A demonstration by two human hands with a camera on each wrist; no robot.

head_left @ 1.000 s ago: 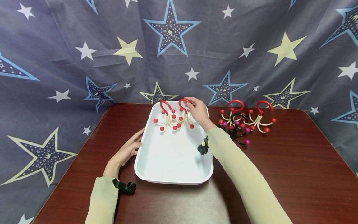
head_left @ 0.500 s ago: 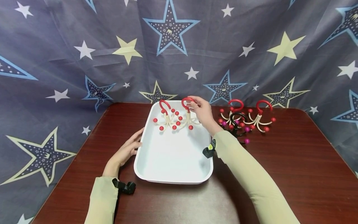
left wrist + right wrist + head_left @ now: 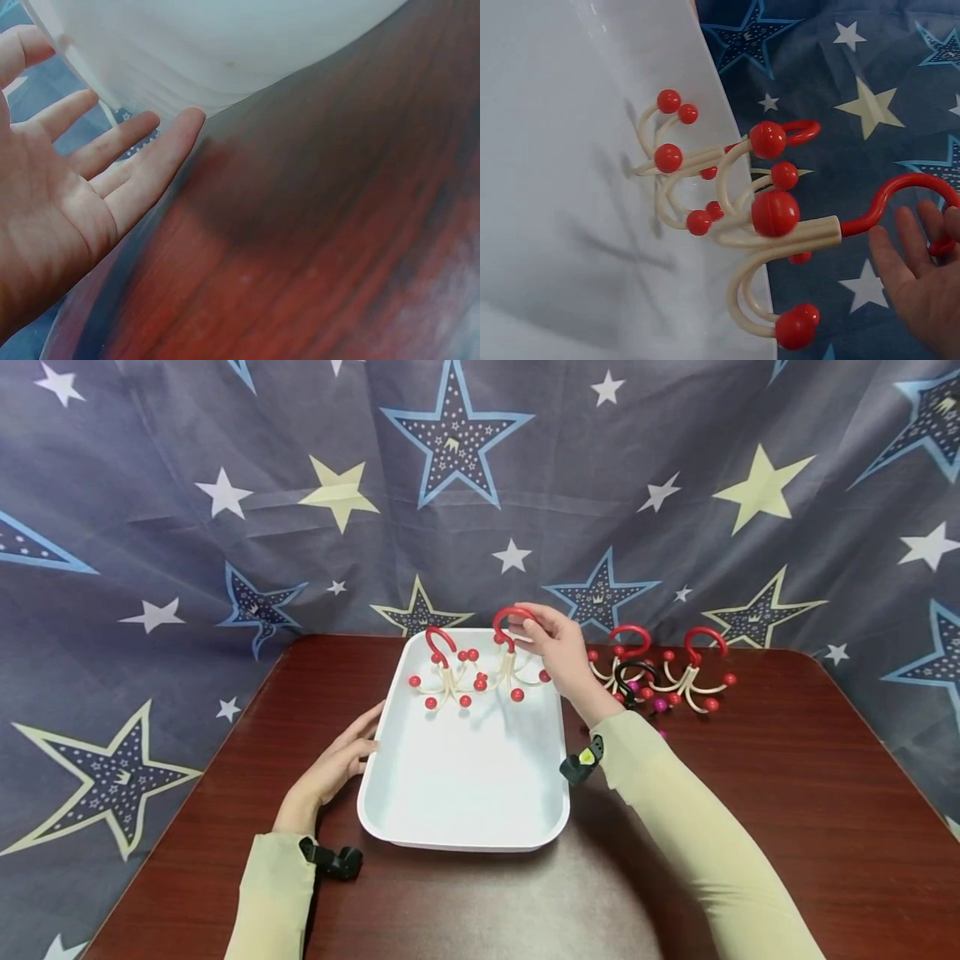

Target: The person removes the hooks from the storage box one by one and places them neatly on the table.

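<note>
A white tray (image 3: 465, 777) stands before me on the table. My left hand (image 3: 333, 768) rests along the tray's left side; in the left wrist view its fingers are extended against the outer wall. My right hand (image 3: 558, 652) holds a multi-prong hanging hook (image 3: 810, 232) by its curved red top, over the tray's far right part. This hook has cream prongs tipped with red balls. Beside it, a second red-and-cream hook (image 3: 447, 679) stands in the tray's far left part. Their prong ends overlap in the head view.
Right of the tray, a red-and-cream hook (image 3: 694, 672), another one (image 3: 634, 630) and a black hook (image 3: 627, 675) with magenta balls stand close together. My right forearm partly covers the black one. A star-patterned curtain (image 3: 300, 552) hangs behind the dark wooden table (image 3: 787, 793).
My right hand has lifted the held hook a little and moved it to the right, apart from the other hook's top. My left hand has stayed against the tray.
</note>
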